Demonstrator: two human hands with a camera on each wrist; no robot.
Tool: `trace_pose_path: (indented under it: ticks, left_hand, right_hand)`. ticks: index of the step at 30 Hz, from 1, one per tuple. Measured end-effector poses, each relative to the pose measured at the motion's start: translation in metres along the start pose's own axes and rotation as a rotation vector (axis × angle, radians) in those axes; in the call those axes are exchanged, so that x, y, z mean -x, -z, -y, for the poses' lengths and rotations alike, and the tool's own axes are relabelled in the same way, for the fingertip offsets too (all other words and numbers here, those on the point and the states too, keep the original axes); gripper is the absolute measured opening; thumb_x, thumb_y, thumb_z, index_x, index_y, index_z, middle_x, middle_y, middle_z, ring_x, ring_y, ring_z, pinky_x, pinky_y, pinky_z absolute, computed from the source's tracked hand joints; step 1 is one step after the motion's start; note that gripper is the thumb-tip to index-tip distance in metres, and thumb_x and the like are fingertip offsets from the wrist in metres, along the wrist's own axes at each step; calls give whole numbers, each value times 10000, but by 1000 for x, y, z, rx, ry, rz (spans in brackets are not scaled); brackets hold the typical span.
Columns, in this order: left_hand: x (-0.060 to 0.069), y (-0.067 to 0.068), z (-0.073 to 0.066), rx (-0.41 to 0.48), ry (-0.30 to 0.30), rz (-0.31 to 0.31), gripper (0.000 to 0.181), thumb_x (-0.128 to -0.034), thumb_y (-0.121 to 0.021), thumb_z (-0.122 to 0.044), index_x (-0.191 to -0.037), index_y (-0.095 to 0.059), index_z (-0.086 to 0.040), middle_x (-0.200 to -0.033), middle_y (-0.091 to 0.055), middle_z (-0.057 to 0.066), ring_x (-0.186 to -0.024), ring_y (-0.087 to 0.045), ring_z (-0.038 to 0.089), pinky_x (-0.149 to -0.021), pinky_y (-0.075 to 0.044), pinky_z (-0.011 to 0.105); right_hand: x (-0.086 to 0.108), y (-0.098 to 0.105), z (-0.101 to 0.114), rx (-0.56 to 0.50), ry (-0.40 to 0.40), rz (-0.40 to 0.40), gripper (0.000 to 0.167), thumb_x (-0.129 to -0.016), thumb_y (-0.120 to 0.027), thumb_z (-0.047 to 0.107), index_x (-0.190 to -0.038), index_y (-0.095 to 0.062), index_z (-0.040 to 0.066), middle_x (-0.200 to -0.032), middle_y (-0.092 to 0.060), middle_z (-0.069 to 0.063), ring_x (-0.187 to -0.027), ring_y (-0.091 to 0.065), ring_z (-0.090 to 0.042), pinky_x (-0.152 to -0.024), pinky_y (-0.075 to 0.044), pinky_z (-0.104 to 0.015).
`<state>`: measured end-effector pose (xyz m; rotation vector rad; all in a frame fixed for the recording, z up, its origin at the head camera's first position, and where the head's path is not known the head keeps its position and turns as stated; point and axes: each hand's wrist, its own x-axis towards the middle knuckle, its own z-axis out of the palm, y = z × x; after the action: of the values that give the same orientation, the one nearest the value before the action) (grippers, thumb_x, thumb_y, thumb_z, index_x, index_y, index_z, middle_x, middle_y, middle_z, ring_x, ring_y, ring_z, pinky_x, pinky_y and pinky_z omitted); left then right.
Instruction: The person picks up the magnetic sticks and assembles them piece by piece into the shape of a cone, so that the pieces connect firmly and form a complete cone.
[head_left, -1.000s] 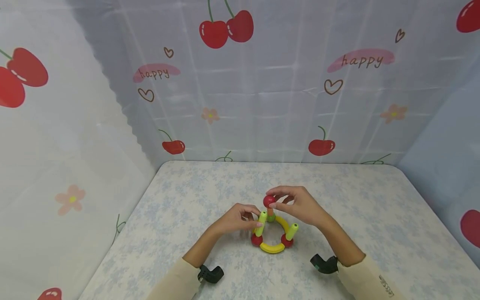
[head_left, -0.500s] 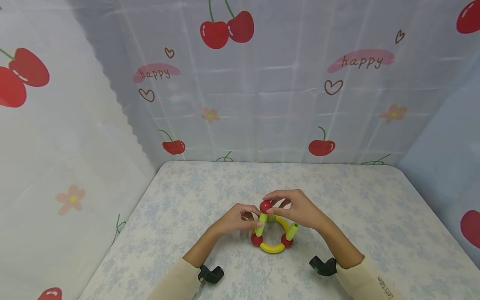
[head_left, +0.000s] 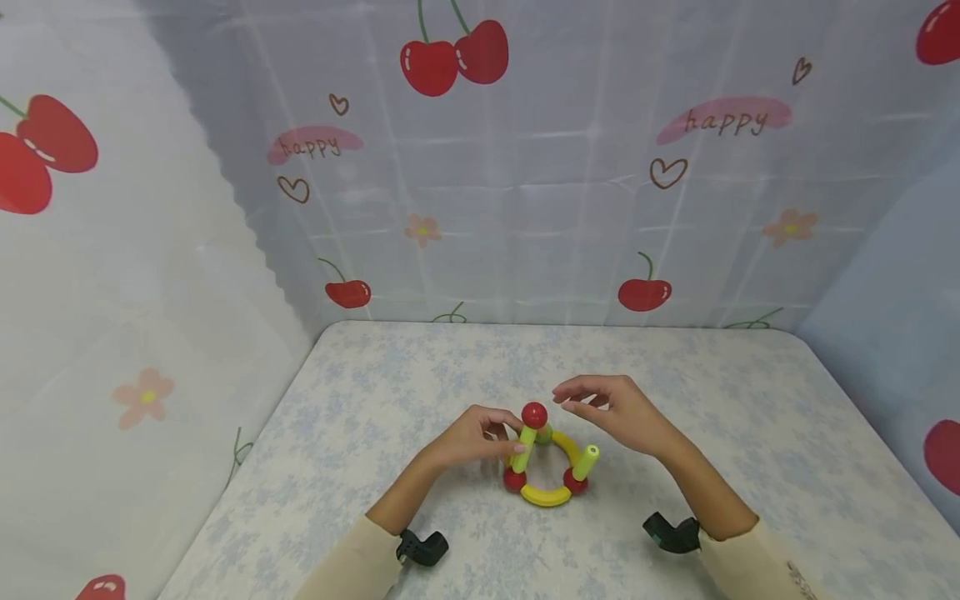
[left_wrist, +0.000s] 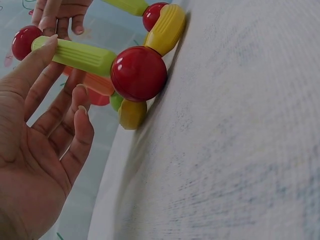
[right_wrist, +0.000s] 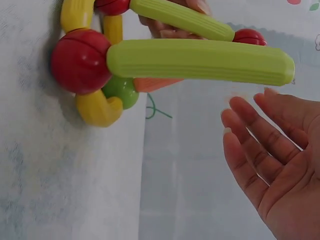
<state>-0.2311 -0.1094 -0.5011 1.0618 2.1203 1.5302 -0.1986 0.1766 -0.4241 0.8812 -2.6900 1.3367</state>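
Observation:
A ring of curved yellow magnetic rods (head_left: 546, 497) joined by balls sits on the table. From its left red ball (head_left: 514, 480) rises a light green magnetic rod (left_wrist: 77, 56), topped by another red ball (head_left: 535, 415). My left hand (head_left: 474, 439) pinches this rod, thumb on the near side and fingers behind. At the ring's right, a second green rod (right_wrist: 200, 62) stands with a bare tip. An orange rod (right_wrist: 157, 84) joins the green ball (right_wrist: 121, 92) at the back. My right hand (head_left: 618, 414) hovers right of the top ball, fingers apart, touching nothing.
A pale floral cloth covers the table (head_left: 390, 367). Behind it hangs a white curtain (head_left: 525, 208) with cherry prints, and more sheeting closes the left and right sides. Each wrist carries a black camera (head_left: 423, 549).
My right hand brought the red ball left and down onto the left green rod, then let go and drew back to the right. My left hand has stayed on the rod.

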Motion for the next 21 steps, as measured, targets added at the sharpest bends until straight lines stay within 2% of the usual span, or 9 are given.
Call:
trace_pose_path:
  ticks: [6,12,16,21]
  left_hand:
    - [0,-1,-2,-10,1,-8,184,-916,-759,-120,-1098,-758,-93,-978,-731,115,-740,-654,133,-569,-538,293]
    - [0,-2,-3,-4,11,3,191,-917,-758,-126,-1102,-755,-80,-975,-728,141,-732,-650,119,-555,-548,378]
    - [0,-3,-4,-6,19,-2,199,-916,-763,-134,-1110,-757,-93,-988,-736,110,-746,-657,129,-569,-551,389]
    - [0,-4,-3,-8,21,-11,199,-917,-760,-120,-1114,-760,-99,-978,-740,12,-766,-662,133,-592,-543,298]
  right_hand:
    - [20,10,-16,54,-35,122,281,-916,-762,102,-1185,-730,177,-1107,-729,38,-929,-668,-97,-805,-573,-341]
    - [36,12,-26,-5,-56,267,344,-892,-800,164,-1223,-720,112,-1119,-729,6,-944,-667,-145,-792,-575,-334]
    - [40,8,-24,-38,-42,277,345,-892,-805,254,-1197,-737,106,-1060,-724,78,-919,-660,-134,-782,-577,-327]
    - [39,2,-21,-39,10,237,283,-889,-802,281,-1120,-764,122,-1002,-734,97,-869,-657,-78,-758,-576,-312]
